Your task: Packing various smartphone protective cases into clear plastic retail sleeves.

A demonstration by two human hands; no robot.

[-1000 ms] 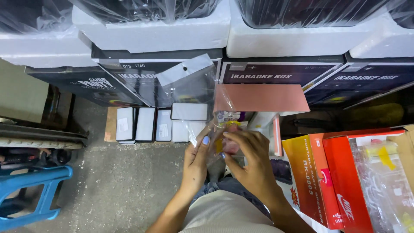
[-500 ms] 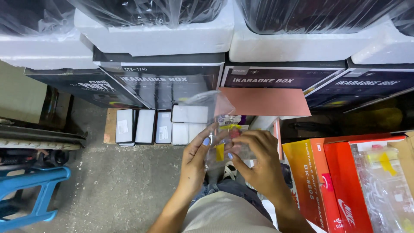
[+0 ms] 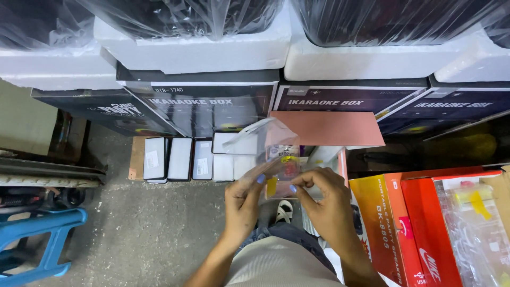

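grey concrete floor (image 3: 143, 228), blue stool (image 3: 37, 242)

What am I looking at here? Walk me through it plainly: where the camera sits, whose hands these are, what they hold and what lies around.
There is one picture, taken by a camera worn on a person's head, looking down at their own hands. No machine is involved.

The left hand and the right hand together hold a small clear plastic bag; something yellow and red shows inside it, too small to tell what.

Below is a grey concrete floor. Ahead, dark printed cartons are stacked under white foam blocks. A row of small white boxes stands by the cartons. To the right are an orange and red box and a pink sheet; to the left, a blue plastic stool.
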